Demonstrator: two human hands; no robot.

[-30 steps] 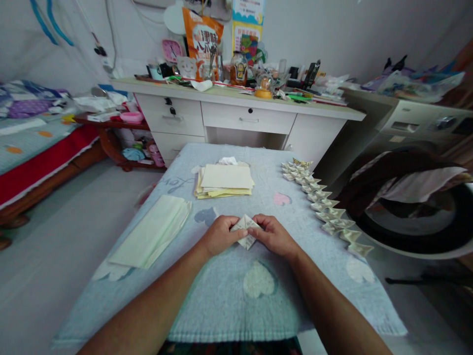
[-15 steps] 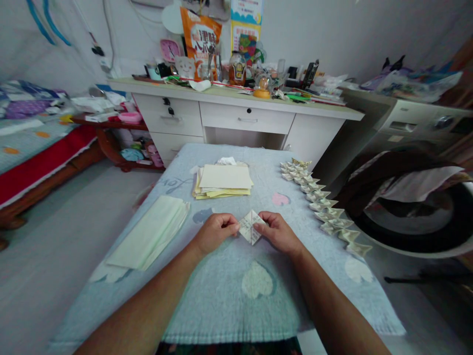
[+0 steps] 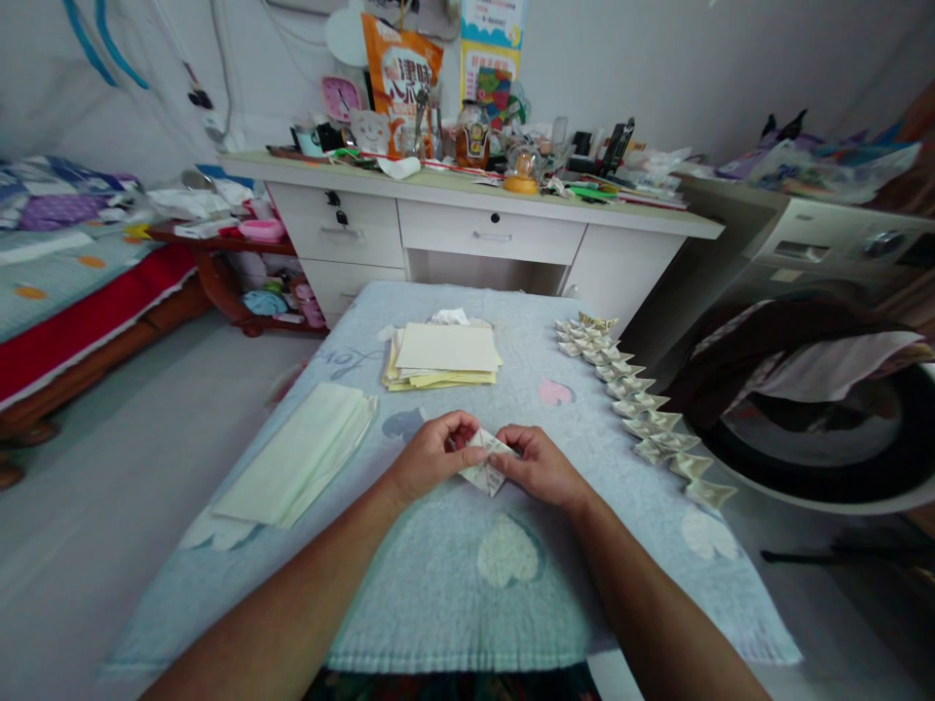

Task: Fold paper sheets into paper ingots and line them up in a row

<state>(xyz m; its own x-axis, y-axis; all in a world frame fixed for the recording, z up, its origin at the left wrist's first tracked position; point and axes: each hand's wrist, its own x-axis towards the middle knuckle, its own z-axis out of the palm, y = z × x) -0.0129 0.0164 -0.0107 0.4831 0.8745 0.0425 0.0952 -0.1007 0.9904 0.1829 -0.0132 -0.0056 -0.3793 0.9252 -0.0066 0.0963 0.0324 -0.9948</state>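
Observation:
A small folded paper square [image 3: 488,475] with printed marks is held between both hands over the cloth-covered table, one corner toward me. My left hand [image 3: 436,456] pinches its left side, thumb on top. My right hand [image 3: 539,465] grips the right side, its thumb also lying on the upper face. The fingers underneath are partly hidden by the paper. On the right of the table stands a row of folded paper pieces [image 3: 637,399] with pointed tips. A stack of cream and yellow paper sheets [image 3: 447,349] lies beyond my hands, and long pale green sheets [image 3: 299,453] lie at left.
A light blue cloth [image 3: 409,584] with heart patterns covers the table. Behind it a white desk [image 3: 491,229] carries jars, an orange snack bag [image 3: 401,83] and clutter. A washing machine [image 3: 825,243] stands at right, and a bed [image 3: 88,282] at left.
My left hand has shifted onto the paper, its thumb now over the top face. The paper has turned and dropped slightly toward me, and my right thumb has moved inward.

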